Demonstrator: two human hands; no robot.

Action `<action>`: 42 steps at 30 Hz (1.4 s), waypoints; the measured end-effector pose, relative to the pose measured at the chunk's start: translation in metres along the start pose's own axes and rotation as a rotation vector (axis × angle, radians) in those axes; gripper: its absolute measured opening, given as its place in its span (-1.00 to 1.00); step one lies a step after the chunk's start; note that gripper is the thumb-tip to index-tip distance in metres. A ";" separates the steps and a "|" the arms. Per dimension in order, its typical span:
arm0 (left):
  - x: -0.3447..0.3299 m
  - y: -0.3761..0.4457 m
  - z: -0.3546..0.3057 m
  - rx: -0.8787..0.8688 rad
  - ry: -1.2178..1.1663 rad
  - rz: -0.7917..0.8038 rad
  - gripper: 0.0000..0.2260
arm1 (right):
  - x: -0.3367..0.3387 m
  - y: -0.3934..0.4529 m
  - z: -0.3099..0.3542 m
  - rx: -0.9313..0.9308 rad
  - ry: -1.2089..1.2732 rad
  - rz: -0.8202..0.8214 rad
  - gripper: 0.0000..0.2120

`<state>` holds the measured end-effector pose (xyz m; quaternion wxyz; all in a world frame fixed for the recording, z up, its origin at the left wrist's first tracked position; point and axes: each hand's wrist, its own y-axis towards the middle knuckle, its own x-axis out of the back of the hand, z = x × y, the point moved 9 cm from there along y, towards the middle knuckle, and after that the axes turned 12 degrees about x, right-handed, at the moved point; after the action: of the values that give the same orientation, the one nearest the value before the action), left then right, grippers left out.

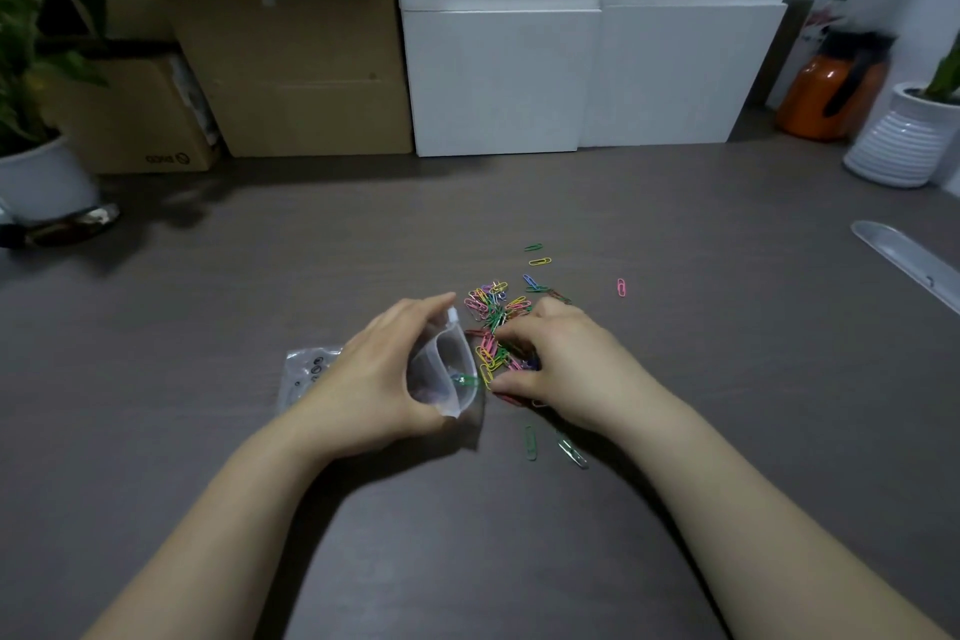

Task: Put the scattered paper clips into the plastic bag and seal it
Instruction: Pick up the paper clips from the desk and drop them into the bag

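A pile of coloured paper clips (493, 309) lies on the grey table (675, 379), with stray clips around it, such as a pink clip (621, 286) to the right and a green clip (530, 442) nearer me. My left hand (374, 379) grips a clear plastic bag (447, 369) and holds its mouth open toward the pile; a few clips show inside. My right hand (550, 359) rests on the near part of the pile, fingers curled over several clips. The bag's lower end (306, 369) sticks out left of my left hand.
Cardboard boxes (291, 78) and white boxes (571, 78) stand along the back. A potted plant (36, 120) is at the far left, a white ribbed pot (898, 140) and an orange jug (831, 88) at the far right. A clear ruler (904, 260) lies on the right.
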<state>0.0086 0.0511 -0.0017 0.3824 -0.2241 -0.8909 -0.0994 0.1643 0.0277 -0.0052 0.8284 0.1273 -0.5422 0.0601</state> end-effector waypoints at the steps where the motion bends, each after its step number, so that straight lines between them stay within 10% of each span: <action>1: 0.001 0.000 0.001 0.005 -0.001 -0.002 -0.15 | -0.001 0.001 0.004 0.007 -0.010 -0.015 -0.55; 18: 0.000 0.002 0.001 0.013 0.098 -0.003 -0.15 | 0.012 -0.003 0.000 -0.090 0.025 -0.065 -0.84; 31: -0.001 0.003 0.005 0.022 0.084 -0.004 -0.14 | 0.002 -0.002 0.011 -0.175 1.310 -0.241 -0.85; 42: 0.000 0.002 0.000 0.021 0.010 0.014 -0.15 | 0.008 0.002 0.035 -0.021 0.642 -0.269 -0.81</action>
<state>0.0094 0.0528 -0.0014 0.3899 -0.2257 -0.8884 -0.0888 0.1365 0.0201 0.0156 0.9585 0.1635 -0.2329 -0.0180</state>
